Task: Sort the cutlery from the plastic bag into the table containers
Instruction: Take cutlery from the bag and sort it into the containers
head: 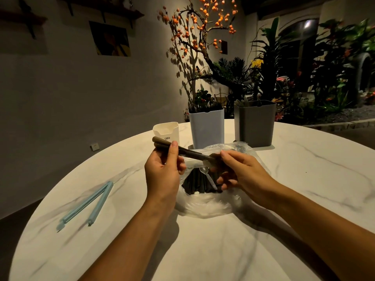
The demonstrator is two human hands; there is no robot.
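Head view shows the left hand [162, 171] gripping a small bundle of brown cutlery [182, 152] by its handle ends, thumb pressed over the top, while the right hand [241, 171] curls round the other end of the same bundle just above the mouth of the plastic bag [205, 203]. That bundle's long axis runs from upper left, near the cream container [166, 130], down and right towards the bag, so it lies almost level and crosswise to the upright containers. Behind it stand the white container [207, 126] and the grey container [255, 123], both already holding some pieces. More dark cutlery [196, 183] and a clear plastic spoon [208, 178] lie in the bag between the hands. Judging from this, the left hand is nearer the cream and white containers, and the bundle must be tipped upright before it can drop in.
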